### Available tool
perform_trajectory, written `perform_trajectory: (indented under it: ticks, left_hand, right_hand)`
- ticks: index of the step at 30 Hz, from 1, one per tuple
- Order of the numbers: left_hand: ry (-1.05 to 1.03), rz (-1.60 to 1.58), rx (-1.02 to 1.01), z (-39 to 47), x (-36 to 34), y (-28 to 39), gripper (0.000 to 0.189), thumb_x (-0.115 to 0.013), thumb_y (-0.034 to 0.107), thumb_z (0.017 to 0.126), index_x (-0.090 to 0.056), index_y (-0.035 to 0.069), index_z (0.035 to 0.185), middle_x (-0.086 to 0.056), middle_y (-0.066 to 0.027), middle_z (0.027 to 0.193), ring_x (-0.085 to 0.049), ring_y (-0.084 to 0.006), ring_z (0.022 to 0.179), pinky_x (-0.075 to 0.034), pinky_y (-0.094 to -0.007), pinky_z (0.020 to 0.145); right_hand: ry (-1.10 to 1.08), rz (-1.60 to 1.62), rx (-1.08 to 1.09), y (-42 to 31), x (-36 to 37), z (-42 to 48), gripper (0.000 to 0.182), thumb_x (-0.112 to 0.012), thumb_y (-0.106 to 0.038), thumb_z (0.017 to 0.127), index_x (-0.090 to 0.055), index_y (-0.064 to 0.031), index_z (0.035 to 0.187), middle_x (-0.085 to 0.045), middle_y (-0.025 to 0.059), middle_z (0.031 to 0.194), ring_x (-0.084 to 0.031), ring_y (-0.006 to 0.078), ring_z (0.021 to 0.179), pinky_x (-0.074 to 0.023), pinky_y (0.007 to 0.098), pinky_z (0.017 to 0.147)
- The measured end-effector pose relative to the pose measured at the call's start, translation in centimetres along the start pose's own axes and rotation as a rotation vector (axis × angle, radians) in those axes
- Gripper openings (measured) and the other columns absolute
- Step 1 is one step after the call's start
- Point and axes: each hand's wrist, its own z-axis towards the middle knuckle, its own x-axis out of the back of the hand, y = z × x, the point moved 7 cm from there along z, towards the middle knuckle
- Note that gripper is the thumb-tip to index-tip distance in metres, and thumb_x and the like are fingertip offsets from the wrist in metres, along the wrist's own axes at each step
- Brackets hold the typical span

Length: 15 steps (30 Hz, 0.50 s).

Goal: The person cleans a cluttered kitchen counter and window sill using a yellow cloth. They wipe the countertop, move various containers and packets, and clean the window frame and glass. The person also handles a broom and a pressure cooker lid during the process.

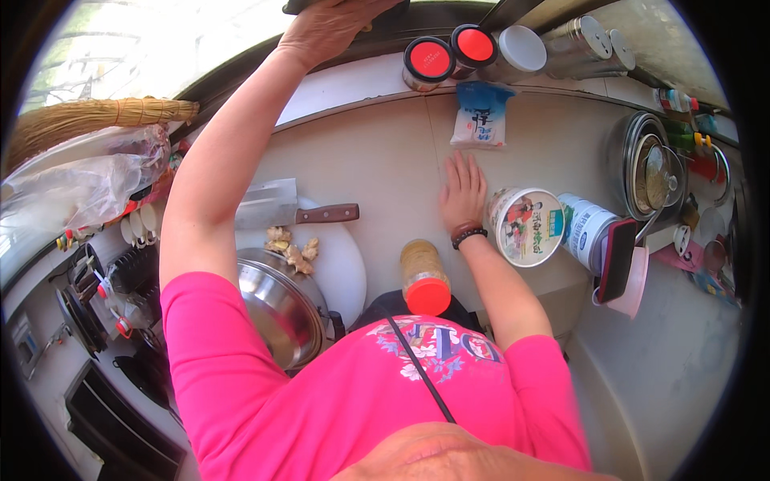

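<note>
My left hand [328,33] is raised to the window frame at the top edge, against a dark object [391,15]; its fingers are partly cut off, so its grip is unclear. My right hand [464,191] lies palm down on the counter, holding nothing, just below a blue and white bag [479,117]. Right of it stands a printed tub [525,226]. A jar with a red lid [426,276] is near my body. At left, a cleaver [271,204] and ginger pieces [293,251] lie on a round white board [343,258], beside a lidded steel pot [280,306].
Two red-topped jars [428,59] and several other containers line the window ledge. At right are a large can [586,231], a phone [618,260] and stacked metal bowls with a glass lid [652,174]. A straw broom [114,117] and plastic bags [90,180] are at far left.
</note>
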Motion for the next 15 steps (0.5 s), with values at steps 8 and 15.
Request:
perform_trajectory:
  ticks: [8, 15]
  left_hand:
    - [-0.291, 0.265, 0.131, -12.1, -3.7, -3.4, 0.068, -0.048, 0.011, 0.092, -0.030, 0.028, 0.154, -0.031, 0.0140, 0.157, -0.025, -0.0063, 0.146, -0.027, -0.0288, 0.115]
    - [0.038, -0.224, 0.150, -8.0, -2.9, -1.0, 0.062, -0.050, 0.006, 0.092, -0.038, 0.027, 0.150, -0.052, 0.0019, 0.144, -0.053, -0.0146, 0.126, -0.044, -0.0323, 0.101]
  right_hand:
    - [0.019, 0.004, -0.015, 0.4, 0.1, 0.4, 0.063, -0.064, -0.012, 0.080, -0.046, -0.0118, 0.141, -0.039, 0.0058, 0.152, -0.031, 0.0278, 0.143, -0.0250, 0.0471, 0.116]
    - [0.032, 0.019, -0.004, 0.1, 0.0, 0.2, 0.064, -0.065, -0.012, 0.079, -0.047, -0.0120, 0.141, -0.040, 0.0059, 0.151, -0.032, 0.0281, 0.142, -0.0254, 0.0470, 0.116]
